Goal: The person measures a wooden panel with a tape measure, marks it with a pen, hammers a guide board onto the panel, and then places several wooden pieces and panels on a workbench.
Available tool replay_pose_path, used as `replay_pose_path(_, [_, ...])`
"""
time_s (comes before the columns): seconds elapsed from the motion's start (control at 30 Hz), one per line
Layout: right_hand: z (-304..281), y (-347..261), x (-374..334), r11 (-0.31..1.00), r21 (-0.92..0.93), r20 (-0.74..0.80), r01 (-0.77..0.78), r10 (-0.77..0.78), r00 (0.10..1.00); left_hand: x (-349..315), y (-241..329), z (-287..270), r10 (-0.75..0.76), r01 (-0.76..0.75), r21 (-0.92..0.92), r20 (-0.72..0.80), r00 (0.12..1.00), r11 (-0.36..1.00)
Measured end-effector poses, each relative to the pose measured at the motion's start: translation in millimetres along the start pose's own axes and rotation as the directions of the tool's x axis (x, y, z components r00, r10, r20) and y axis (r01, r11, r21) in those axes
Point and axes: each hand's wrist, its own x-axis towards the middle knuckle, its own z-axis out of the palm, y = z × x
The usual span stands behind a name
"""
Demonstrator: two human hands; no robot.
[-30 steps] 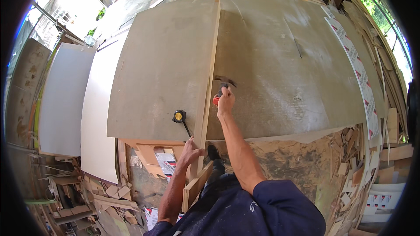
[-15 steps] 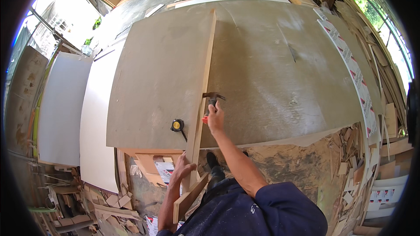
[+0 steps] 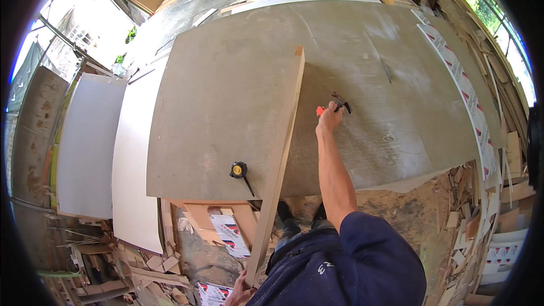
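Observation:
My right hand [image 3: 330, 120] is closed around a claw hammer [image 3: 341, 102], held over the large brown-grey panel [image 3: 209, 96]. A bit of orange shows on the hammer beside my fingers. A long, narrow wooden board [image 3: 279, 161] slants from the middle of the panel past its near edge to my left side. My left hand [image 3: 240, 294] grips the board's near end, low in the picture, with part of the fingers hidden. A black and yellow tape measure [image 3: 238, 170] lies on the panel left of the board.
White sheets [image 3: 139, 164] stand along the left. A strip with printed film [image 3: 462, 85] lies along the panel's right side. Wood offcuts [image 3: 459, 215] are heaped on the floor at right, with more scraps [image 3: 164, 275] at lower left. Long planks [image 3: 481, 62] are stacked at far right.
The wooden board has been drawn toward me, its far end now nearer, and my left hand has come down with it. My right hand has moved the hammer away from the board, to the right.

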Motion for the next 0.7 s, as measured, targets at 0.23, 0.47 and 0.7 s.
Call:
replay_pose_path(0.23, [0.6, 23.3, -35.3, 0.962, -0.272, 0.473, -0.026, 0.157, 0.867, -4.1, -5.0, -1.7, -0.088, 0.086, -0.048, -0.051, 0.995, 0.995])
replay_pose_path(0.47, [28.5, 48.6, -22.6, 0.945, -0.197, 0.189, 0.260, -0.223, 0.956, 8.2, -10.2, -11.8, -0.076, 0.073, -0.060, -0.050, 0.996, 0.996])
replay_pose_path(0.7, [37.4, 48.8, 15.1, 0.973, -0.206, 0.148, 0.107, -0.078, 0.986, 20.5, -17.7, -22.6, -0.048, 0.044, -0.077, -0.050, 0.998, 0.996])
